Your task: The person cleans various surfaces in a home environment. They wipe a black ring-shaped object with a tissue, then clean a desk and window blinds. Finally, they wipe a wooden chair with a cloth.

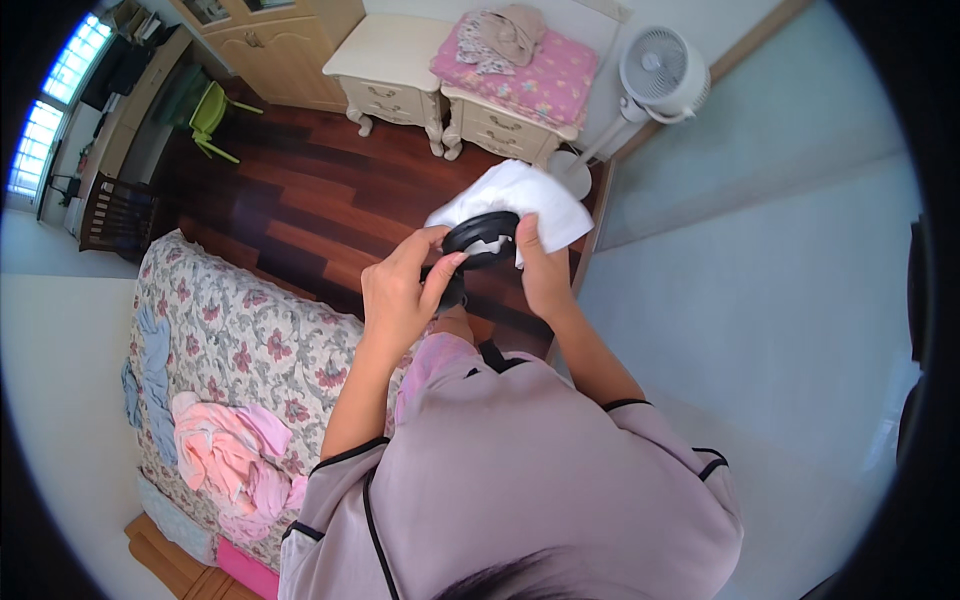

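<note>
A round black ring-shaped part (480, 223), perhaps plastic, is held up in front of me at about waist height. My left hand (405, 283) grips its left side, with the thumb along the near rim. On the opposite side my right hand (543, 276) holds a white cloth or wipe (517, 186) against the ring, the thumb at its right edge. The cloth spreads out behind the ring, and a bit of white shows through the opening. The right fingers are mostly hidden behind the cloth.
A bed with a floral cover (247, 330) lies on my left, with pink clothes (217, 442) on it. Two cream nightstands (390, 45) stand ahead; a white fan (656, 60) is beside them. Frosted sliding panels (750, 300) run along my right. Dark wood floor (300, 187) lies between.
</note>
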Tool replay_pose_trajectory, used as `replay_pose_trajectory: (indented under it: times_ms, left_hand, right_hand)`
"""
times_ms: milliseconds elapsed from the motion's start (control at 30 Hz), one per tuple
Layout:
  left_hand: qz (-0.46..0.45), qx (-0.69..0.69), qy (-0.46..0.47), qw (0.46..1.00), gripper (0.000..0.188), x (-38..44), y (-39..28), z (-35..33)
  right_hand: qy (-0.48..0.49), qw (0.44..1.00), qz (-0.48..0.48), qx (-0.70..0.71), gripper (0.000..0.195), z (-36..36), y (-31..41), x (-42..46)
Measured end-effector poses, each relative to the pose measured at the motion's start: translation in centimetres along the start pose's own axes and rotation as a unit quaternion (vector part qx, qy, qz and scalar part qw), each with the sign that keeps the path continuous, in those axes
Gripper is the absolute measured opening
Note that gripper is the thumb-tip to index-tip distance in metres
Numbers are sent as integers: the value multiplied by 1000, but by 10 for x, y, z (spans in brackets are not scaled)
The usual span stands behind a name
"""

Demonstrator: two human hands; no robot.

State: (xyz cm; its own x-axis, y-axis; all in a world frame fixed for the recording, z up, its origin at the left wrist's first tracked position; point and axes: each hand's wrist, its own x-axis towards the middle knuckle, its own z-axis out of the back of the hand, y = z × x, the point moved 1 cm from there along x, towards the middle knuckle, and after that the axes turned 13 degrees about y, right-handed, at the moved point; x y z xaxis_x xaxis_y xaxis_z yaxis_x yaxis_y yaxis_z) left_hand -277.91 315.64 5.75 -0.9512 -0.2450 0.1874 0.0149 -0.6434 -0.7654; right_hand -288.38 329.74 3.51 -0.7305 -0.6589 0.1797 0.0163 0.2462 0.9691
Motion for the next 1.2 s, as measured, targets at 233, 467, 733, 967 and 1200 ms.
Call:
replay_pose_trajectory:
  times_ms: [233,467,733,967,1200]
  left_hand:
    - [-47,65,-157,984,19,95,80,90]
    - [-10,112,-209,971,15,170,155,166]
    - [68,275,-195,939,22,257,243,257]
    - [180,334,-219,899,27,321,301,340]
    - [281,318,-252,870,26,336,366,408]
  right_hand:
    - [-19,983,13,183,39,-47,-5,171]
    - [291,891,278,-209,27,-113,-24,316]
    - [331,909,243,-74,25,-192,-89,490]
    - [435,794,368,-211,23,-278,-105,633]
    - [508,745,404,-152,25,-378,-149,718]
